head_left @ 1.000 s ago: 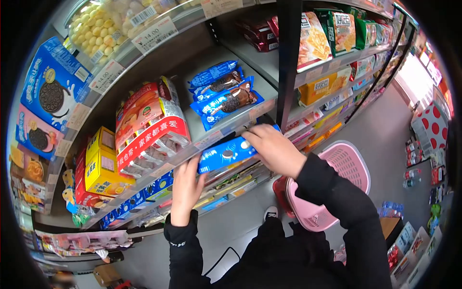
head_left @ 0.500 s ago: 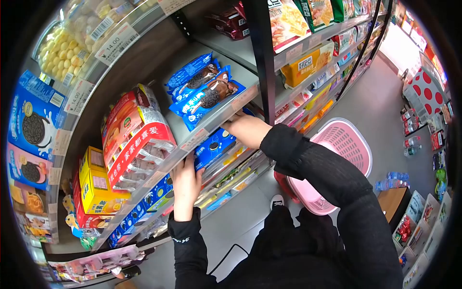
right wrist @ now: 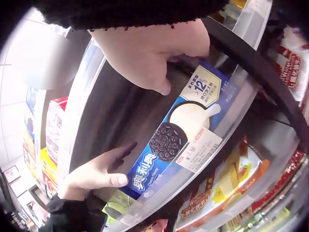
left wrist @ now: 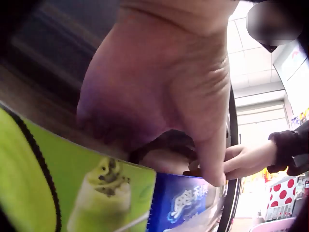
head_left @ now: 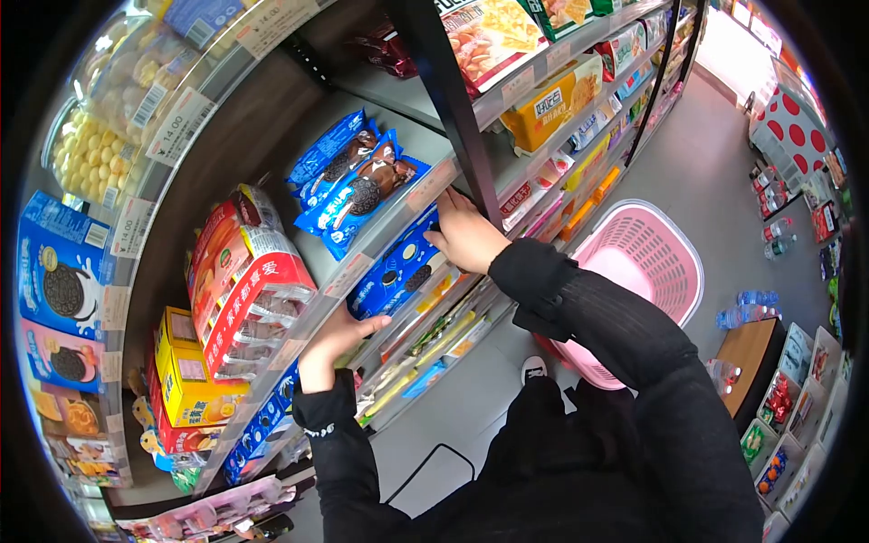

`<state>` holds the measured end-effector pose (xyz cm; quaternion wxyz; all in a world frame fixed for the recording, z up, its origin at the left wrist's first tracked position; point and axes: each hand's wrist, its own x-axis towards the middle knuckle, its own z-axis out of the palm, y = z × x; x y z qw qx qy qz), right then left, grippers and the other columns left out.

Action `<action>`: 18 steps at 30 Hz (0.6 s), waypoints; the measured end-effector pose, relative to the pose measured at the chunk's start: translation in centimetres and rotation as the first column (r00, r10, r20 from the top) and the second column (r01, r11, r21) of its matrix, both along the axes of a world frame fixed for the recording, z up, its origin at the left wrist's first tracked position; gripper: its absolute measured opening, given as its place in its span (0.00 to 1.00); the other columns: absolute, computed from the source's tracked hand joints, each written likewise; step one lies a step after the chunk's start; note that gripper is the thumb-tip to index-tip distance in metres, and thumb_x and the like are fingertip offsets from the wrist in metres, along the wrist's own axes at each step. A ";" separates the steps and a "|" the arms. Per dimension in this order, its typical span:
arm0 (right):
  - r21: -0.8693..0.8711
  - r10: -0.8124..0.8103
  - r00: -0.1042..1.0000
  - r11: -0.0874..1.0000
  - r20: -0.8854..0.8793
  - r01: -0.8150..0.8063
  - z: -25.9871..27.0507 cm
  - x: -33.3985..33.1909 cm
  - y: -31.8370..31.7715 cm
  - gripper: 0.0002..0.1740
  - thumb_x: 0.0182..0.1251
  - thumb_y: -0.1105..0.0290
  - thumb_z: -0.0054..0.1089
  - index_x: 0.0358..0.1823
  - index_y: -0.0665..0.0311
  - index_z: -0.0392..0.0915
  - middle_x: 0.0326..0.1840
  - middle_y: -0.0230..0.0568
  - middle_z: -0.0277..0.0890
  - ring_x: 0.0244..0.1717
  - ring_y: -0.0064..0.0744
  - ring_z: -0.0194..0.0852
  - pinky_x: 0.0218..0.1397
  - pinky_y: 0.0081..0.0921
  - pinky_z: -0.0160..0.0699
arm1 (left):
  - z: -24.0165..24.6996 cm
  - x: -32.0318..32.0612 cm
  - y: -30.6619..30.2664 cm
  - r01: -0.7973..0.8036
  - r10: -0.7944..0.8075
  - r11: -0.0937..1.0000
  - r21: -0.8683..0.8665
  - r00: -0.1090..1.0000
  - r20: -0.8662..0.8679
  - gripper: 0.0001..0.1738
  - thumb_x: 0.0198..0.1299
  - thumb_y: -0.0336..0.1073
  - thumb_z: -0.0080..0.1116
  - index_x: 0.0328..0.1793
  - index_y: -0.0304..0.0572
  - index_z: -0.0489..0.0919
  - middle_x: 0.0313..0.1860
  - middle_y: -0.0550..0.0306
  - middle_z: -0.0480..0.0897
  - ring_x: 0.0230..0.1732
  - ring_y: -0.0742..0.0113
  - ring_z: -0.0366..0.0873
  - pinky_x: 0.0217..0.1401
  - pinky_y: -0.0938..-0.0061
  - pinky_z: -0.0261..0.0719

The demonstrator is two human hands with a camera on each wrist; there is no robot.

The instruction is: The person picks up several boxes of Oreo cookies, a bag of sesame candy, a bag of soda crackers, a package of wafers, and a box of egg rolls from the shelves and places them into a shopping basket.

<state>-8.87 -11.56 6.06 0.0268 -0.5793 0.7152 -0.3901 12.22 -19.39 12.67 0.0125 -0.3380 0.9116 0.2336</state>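
Note:
A long blue Oreo cookie box (head_left: 398, 276) stands on the shelf below the blue snack packs, its printed front behind the clear price rail (right wrist: 205, 174). At the box's left end is my left hand (head_left: 330, 348), fingers stretched into the shelf and thumb held apart at the box's corner. My right hand (head_left: 466, 237) is at the opposite end, its fingers touching the box end and its thumb off the front, as the right wrist view shows. A green box (left wrist: 106, 193) picturing a drink sits beside the blue one under my left hand.
Overhead, the shelf holds blue Oreo packs (head_left: 362, 185), a red-banded multipack (head_left: 249, 290) and yellow boxes (head_left: 195, 371). A black shelf post (head_left: 444, 100) rises right of my right hand. A pink basket (head_left: 647, 244) stands on the floor at right.
The blue box has gone from in front of the shelf edge back into the lower shelf. My hands have loosened from it, and the head view has shifted to the right.

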 end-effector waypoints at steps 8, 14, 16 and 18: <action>-0.050 0.006 0.987 0.999 0.158 0.001 -1.2 -0.4 -0.4 0.35 0.49 0.63 0.54 0.55 0.77 0.52 0.54 0.63 0.54 0.56 0.56 0.53 0.58 0.36 0.53 | -1.1 -1.0 -1.8 0.054 -0.038 0.975 0.214 0.996 -0.075 0.55 0.37 0.61 0.59 0.61 0.27 0.50 0.59 0.36 0.55 0.64 0.51 0.48 0.64 0.68 0.46; 0.024 0.021 0.965 0.999 0.263 -0.028 -0.3 0.0 0.4 0.29 0.51 0.65 0.52 0.50 0.75 0.55 0.48 0.63 0.58 0.51 0.57 0.57 0.53 0.36 0.60 | -0.1 -1.0 -1.0 0.058 -0.061 0.989 0.137 0.998 0.012 0.55 0.34 0.60 0.61 0.60 0.26 0.51 0.59 0.35 0.56 0.63 0.49 0.49 0.63 0.67 0.46; 0.012 0.021 0.967 1.000 0.253 -0.025 -0.4 -0.1 0.4 0.28 0.51 0.65 0.52 0.49 0.75 0.56 0.46 0.62 0.59 0.50 0.57 0.58 0.52 0.36 0.60 | 0.1 -0.9 -0.8 0.051 -0.052 0.990 0.128 0.999 0.011 0.55 0.34 0.59 0.62 0.60 0.27 0.51 0.58 0.35 0.56 0.63 0.49 0.49 0.63 0.67 0.47; -0.001 0.026 0.971 1.000 0.239 -0.026 -0.5 -0.1 0.3 0.27 0.50 0.65 0.53 0.48 0.74 0.57 0.44 0.61 0.60 0.49 0.56 0.59 0.51 0.37 0.60 | 0.6 -1.0 -0.5 0.018 -0.023 0.988 0.152 0.999 0.034 0.54 0.34 0.58 0.62 0.60 0.28 0.52 0.58 0.35 0.57 0.63 0.50 0.50 0.63 0.68 0.47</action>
